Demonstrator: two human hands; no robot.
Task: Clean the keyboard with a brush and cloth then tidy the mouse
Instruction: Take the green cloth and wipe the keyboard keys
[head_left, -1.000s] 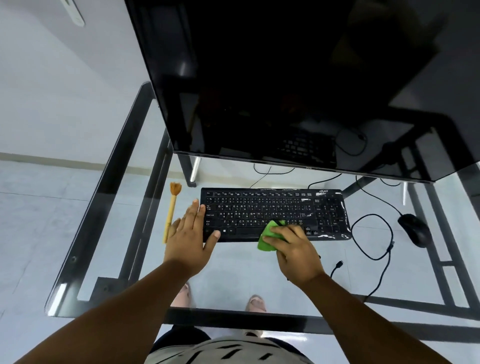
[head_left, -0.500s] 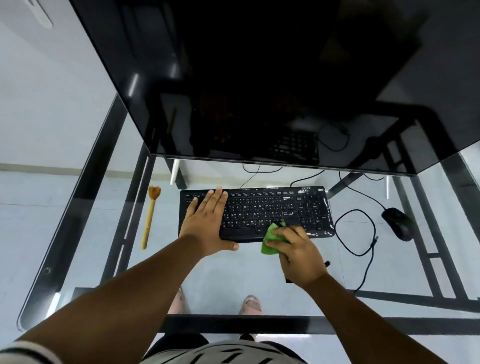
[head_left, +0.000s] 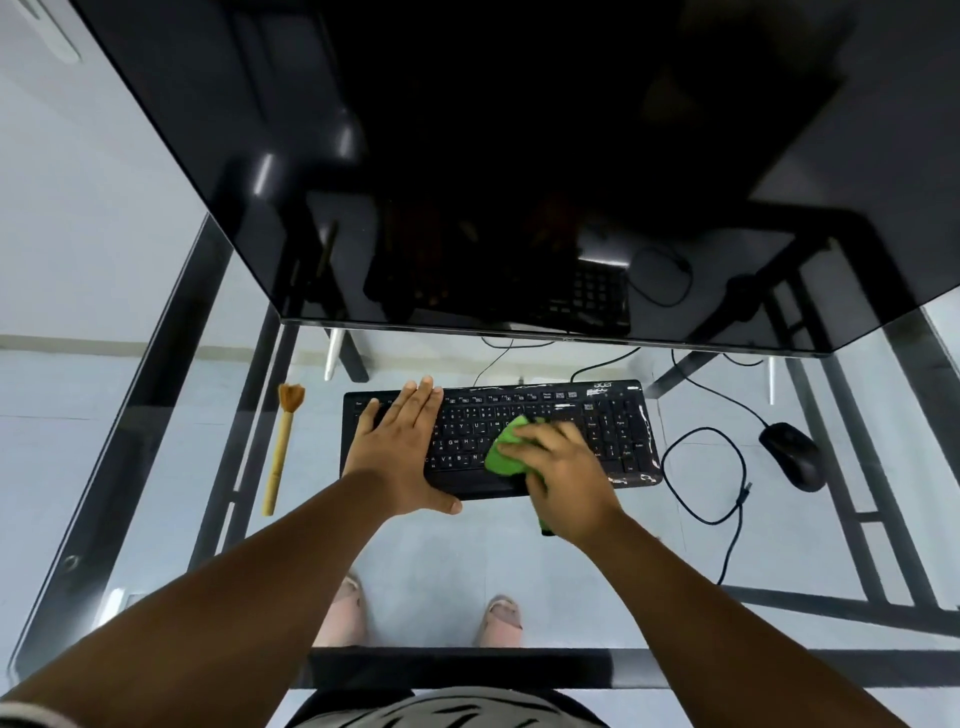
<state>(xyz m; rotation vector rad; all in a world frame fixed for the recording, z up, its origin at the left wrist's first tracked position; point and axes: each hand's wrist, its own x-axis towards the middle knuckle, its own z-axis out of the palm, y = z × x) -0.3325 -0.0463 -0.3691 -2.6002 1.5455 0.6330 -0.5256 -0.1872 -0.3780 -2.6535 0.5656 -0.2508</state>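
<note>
The left hand (head_left: 400, 447) lay flat on the black keyboard (head_left: 618, 431), fingers straight and close together. The right hand (head_left: 563, 480) gripped a green cloth (head_left: 506, 449), fingers curled over it on the keys. The brush (head_left: 280, 447) lay left of the flat fingers, the mouse (head_left: 792, 454) well right.

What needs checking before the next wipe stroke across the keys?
1. Left hand flat on the black keyboard, bracing it: ok.
2. Right hand gripping the green cloth: ok.
3. Cloth in contact with the keys: ok.
4. Wooden-handled brush lying apart, left of the keyboard: ok.
5. Black mouse and its looped cable clear of the wiping path: ok.
6. Keys already dust-free: cannot tell.
</note>
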